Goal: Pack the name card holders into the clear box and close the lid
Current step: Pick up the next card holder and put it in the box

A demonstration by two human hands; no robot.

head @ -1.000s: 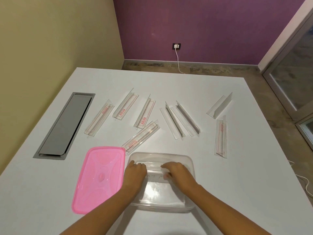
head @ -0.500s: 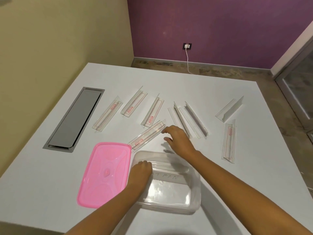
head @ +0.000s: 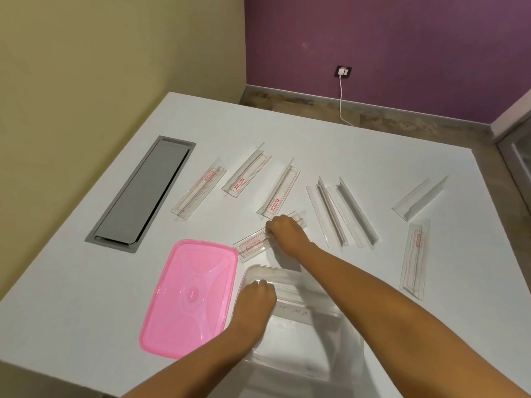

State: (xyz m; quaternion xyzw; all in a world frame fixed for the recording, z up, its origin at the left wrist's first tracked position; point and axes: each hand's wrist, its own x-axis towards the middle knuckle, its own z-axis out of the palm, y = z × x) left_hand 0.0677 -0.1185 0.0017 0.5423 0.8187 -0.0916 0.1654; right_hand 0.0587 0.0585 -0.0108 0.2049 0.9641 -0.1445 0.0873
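The clear box (head: 339,349) sits open at the near edge of the white table (head: 316,133), with a name card holder lying inside it. My left hand (head: 254,298) rests inside the box at its left wall, fingers curled. The pink lid (head: 188,297) lies flat just left of the box. My right hand (head: 287,234) is closed over the nearest name card holder (head: 253,245), which lies on the table just beyond the box. Several more clear holders lie scattered across the table, such as one (head: 199,188) at the left and one (head: 415,258) at the right.
A grey cable hatch (head: 140,191) is set into the table at the left. A yellow wall runs along the left and a purple wall at the back, with a socket and a white cable (head: 342,93). The table's near edge is close to the box.
My right hand left the box, reached forward and closed on the nearest holder. My left hand stayed in the box. The camera shifted closer and leftward.
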